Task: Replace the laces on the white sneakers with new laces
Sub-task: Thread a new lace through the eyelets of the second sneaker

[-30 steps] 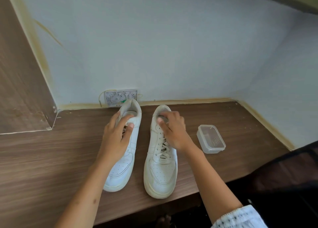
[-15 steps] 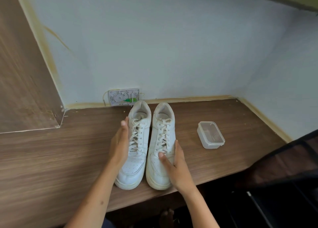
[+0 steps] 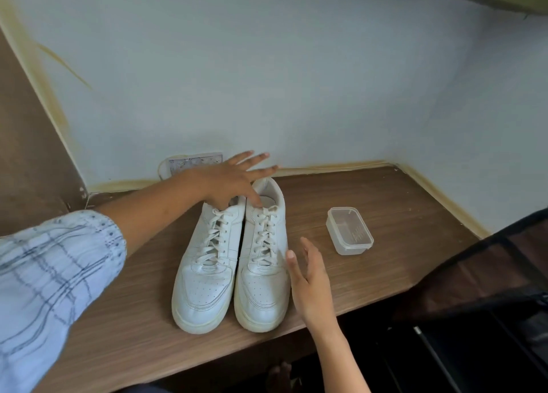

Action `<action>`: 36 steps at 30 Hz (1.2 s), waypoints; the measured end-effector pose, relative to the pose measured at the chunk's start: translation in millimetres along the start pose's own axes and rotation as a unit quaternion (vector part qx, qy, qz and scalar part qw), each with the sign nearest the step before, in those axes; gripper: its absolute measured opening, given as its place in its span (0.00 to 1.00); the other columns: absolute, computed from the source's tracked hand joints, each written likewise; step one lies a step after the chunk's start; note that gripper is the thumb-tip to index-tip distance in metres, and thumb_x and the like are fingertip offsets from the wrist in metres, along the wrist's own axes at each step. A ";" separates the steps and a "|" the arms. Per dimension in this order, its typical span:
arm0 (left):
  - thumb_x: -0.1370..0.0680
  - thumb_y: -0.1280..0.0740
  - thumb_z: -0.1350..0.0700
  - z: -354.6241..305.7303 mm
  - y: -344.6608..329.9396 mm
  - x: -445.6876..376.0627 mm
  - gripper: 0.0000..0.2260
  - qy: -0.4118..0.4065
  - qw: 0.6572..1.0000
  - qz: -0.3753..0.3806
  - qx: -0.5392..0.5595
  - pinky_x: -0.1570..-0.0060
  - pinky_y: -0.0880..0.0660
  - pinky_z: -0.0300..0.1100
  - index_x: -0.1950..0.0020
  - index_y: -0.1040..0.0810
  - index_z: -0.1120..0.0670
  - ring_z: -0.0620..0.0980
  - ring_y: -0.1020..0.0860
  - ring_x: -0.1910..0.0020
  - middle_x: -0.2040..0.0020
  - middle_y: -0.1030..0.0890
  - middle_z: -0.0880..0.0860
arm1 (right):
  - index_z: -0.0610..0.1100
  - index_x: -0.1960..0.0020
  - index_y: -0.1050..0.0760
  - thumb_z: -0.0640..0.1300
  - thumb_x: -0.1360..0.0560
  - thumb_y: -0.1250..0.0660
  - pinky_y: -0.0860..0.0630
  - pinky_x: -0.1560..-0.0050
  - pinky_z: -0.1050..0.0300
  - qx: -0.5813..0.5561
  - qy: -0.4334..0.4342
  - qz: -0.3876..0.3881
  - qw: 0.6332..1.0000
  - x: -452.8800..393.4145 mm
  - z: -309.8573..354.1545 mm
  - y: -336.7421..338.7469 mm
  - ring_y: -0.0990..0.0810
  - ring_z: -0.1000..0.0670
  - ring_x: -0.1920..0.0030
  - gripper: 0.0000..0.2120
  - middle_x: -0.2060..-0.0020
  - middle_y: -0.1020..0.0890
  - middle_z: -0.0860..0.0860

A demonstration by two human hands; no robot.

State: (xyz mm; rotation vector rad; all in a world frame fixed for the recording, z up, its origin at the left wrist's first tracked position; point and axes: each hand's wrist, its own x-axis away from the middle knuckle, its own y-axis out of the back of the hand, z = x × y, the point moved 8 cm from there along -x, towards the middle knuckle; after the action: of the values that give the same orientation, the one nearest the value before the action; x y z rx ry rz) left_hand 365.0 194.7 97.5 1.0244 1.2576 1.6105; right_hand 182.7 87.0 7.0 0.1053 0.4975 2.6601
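Two white sneakers stand side by side on the wooden desk [image 3: 370,277], toes toward me, both laced with white laces. The left sneaker [image 3: 207,274] has its heel hidden under my left hand [image 3: 228,182], which reaches across with fingers spread and straight, the thumb touching the collar of the right sneaker [image 3: 262,280]. My right hand [image 3: 310,285] hovers flat and upright beside the right sneaker's outer side, fingers straight, holding nothing.
A clear plastic container [image 3: 349,231] with a lid sits on the desk to the right of the shoes. A wall socket plate [image 3: 195,162] is on the wall behind them. A wooden side panel [image 3: 26,161] rises at the left; a dark chair [image 3: 486,288] stands at the right.
My left hand left the left sneaker's side and reached up over the heels. My right hand lifted off the right sneaker's toe and now hovers beside it. The sneakers sit together.
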 end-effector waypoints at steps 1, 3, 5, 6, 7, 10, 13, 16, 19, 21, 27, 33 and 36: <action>0.28 0.31 0.60 -0.1 -3.2 -2.8 0.30 -0.006 1.000 0.007 -0.007 0.29 0.75 0.50 0.33 0.29 0.31 0.51 0.75 0.26 0.23 0.70 0.46 | 0.49 0.23 0.41 0.56 0.20 0.39 0.38 0.30 0.61 0.009 0.006 -0.002 1.000 -0.4 0.4 1.0 0.39 0.59 0.27 0.28 0.25 0.37 0.56; 0.28 0.31 0.58 4.0 -3.4 1.0 0.28 0.008 1.000 -0.010 0.020 0.27 0.73 0.51 0.36 0.27 0.31 0.49 0.74 0.26 0.22 0.67 0.43 | 0.49 0.24 0.39 0.54 0.19 0.38 0.37 0.28 0.57 0.021 0.014 -0.011 1.000 -1.0 -0.6 6.0 0.38 0.58 0.27 0.26 0.26 0.36 0.55; 0.31 0.31 0.59 8.4 -4.2 15.4 0.28 0.032 0.997 -0.047 0.057 0.27 0.72 0.52 0.37 0.25 0.33 0.45 0.72 0.25 0.21 0.61 0.42 | 0.49 0.25 0.37 0.52 0.19 0.37 0.37 0.27 0.55 0.022 0.013 -0.021 0.999 -0.7 -1.6 11.4 0.37 0.57 0.27 0.24 0.27 0.36 0.55; 0.32 0.30 0.58 9.6 -4.9 24.7 0.28 0.050 0.995 -0.066 0.061 0.27 0.73 0.52 0.38 0.24 0.34 0.44 0.70 0.24 0.20 0.58 0.42 | 0.49 0.26 0.36 0.51 0.19 0.37 0.37 0.27 0.55 0.022 0.015 -0.027 0.999 0.0 -1.0 14.5 0.37 0.57 0.27 0.23 0.27 0.36 0.54; 0.34 0.30 0.57 10.8 -6.3 33.7 0.27 0.073 0.992 -0.089 0.057 0.28 0.74 0.52 0.38 0.23 0.35 0.43 0.68 0.23 0.20 0.55 0.42 | 0.49 0.27 0.35 0.50 0.19 0.37 0.36 0.28 0.56 0.022 0.018 -0.033 0.999 0.5 -0.2 17.7 0.36 0.58 0.28 0.22 0.28 0.35 0.54; 0.36 0.29 0.50 10.7 -8.9 63.7 0.24 0.187 0.974 -0.123 0.038 0.29 0.75 0.56 0.39 0.20 0.38 0.46 0.65 0.22 0.20 0.50 0.46 | 0.51 0.30 0.33 0.48 0.19 0.37 0.34 0.34 0.64 0.034 0.029 -0.056 0.997 6.3 7.6 26.3 0.33 0.61 0.32 0.18 0.31 0.32 0.55; 0.33 0.28 0.41 -4.9 -6.6 90.4 0.14 0.291 0.949 -0.121 0.022 0.30 0.75 0.60 0.49 0.15 0.40 0.50 0.65 0.22 0.21 0.51 0.45 | 0.53 0.35 0.31 0.46 0.18 0.38 0.34 0.45 0.78 0.043 0.044 -0.077 0.995 18.1 17.6 28.3 0.31 0.69 0.41 0.13 0.36 0.31 0.57; 0.29 0.33 0.34 -27.6 -7.3 111.7 0.15 0.398 0.914 -0.078 0.027 0.34 0.78 0.62 0.52 0.15 0.42 0.55 0.67 0.22 0.20 0.49 0.50 | 0.53 0.39 0.29 0.46 0.19 0.38 0.33 0.49 0.78 0.035 0.042 -0.080 0.995 40.1 23.9 17.8 0.29 0.70 0.46 0.09 0.41 0.29 0.57; 0.28 0.36 0.32 -49.5 -9.7 121.6 0.20 0.482 0.874 -0.047 0.039 0.37 0.78 0.66 0.51 0.16 0.46 0.62 0.66 0.23 0.20 0.45 0.54 | 0.59 0.40 0.27 0.48 0.22 0.33 0.29 0.45 0.70 -0.011 0.017 0.007 1.000 64.8 23.9 -14.4 0.26 0.63 0.42 0.12 0.42 0.26 0.58; 0.28 0.37 0.31 -62.7 -12.5 125.2 0.24 0.511 0.856 -0.037 0.072 0.37 0.77 0.68 0.49 0.16 0.48 0.64 0.64 0.23 0.21 0.43 0.56 | 0.59 0.33 0.31 0.51 0.27 0.26 0.29 0.36 0.63 -0.060 0.006 0.097 0.993 78.1 24.4 -39.8 0.28 0.62 0.36 0.25 0.37 0.29 0.59; 0.26 0.41 0.29 -87.3 -22.6 124.3 0.26 0.500 0.834 -0.066 0.226 0.29 0.64 0.67 0.60 0.18 0.48 0.63 0.57 0.21 0.21 0.42 0.52 | 0.55 0.20 0.55 0.62 0.40 0.21 0.43 0.24 0.56 0.008 0.021 0.130 0.991 71.7 21.4 -49.7 0.47 0.59 0.24 0.60 0.24 0.48 0.59; 0.33 0.36 0.27 -99.9 -42.1 142.1 0.25 0.420 0.751 -0.243 0.448 0.27 0.43 0.53 0.52 0.17 0.45 0.49 0.44 0.22 0.21 0.41 0.50 | 0.62 0.23 0.49 0.49 0.35 0.19 0.32 0.28 0.52 -0.016 0.045 0.090 0.995 44.5 11.7 -30.6 0.35 0.61 0.28 0.52 0.26 0.34 0.59; 0.38 0.34 0.26 -132.5 -59.5 153.5 0.36 0.402 0.658 -0.352 0.531 0.28 0.42 0.45 0.33 0.28 0.41 0.43 0.48 0.22 0.20 0.47 0.45 | 0.57 0.24 0.45 0.47 0.34 0.19 0.26 0.34 0.56 -0.059 0.043 0.043 0.996 48.8 11.0 -29.4 0.27 0.62 0.34 0.48 0.33 0.26 0.61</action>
State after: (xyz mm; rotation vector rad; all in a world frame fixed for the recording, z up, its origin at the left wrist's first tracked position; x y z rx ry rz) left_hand 198.5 308.0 33.6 0.1634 2.9298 0.5201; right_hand 151.9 136.1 6.5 -0.0233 0.3705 2.7811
